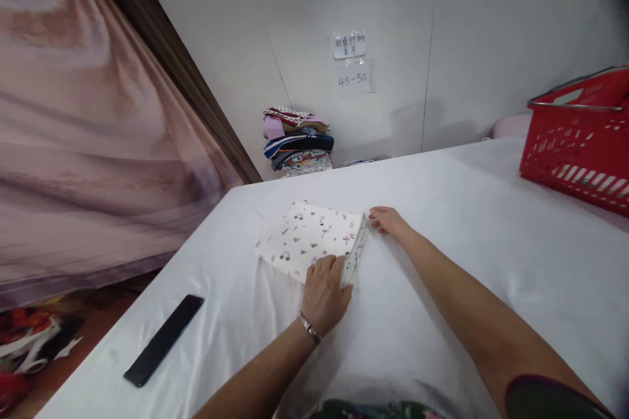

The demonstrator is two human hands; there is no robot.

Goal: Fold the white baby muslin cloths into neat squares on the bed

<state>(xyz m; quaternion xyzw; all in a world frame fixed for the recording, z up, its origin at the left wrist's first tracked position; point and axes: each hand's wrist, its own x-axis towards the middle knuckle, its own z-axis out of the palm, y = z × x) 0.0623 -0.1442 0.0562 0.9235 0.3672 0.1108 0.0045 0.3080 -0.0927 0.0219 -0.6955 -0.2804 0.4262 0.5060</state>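
A folded white cloth (307, 234) printed with small rainbows, leaves and other motifs lies on the white-covered table. Its layered folded edge faces right. My left hand (325, 294), with a bracelet at the wrist, grips the near right corner, fingers on top and thumb at the side. Just off the far right corner is my right hand (389, 220), its fingers stretched out and slightly apart, holding nothing.
A dark flat strip-like object (164, 339) lies at the table's left. A red plastic basket (580, 144) stands at the right. Behind the far edge rises a pile of folded fabrics (299, 143) by the wall. A pink curtain (98, 124) hangs left; handwritten papers (352, 77) are on the wall.
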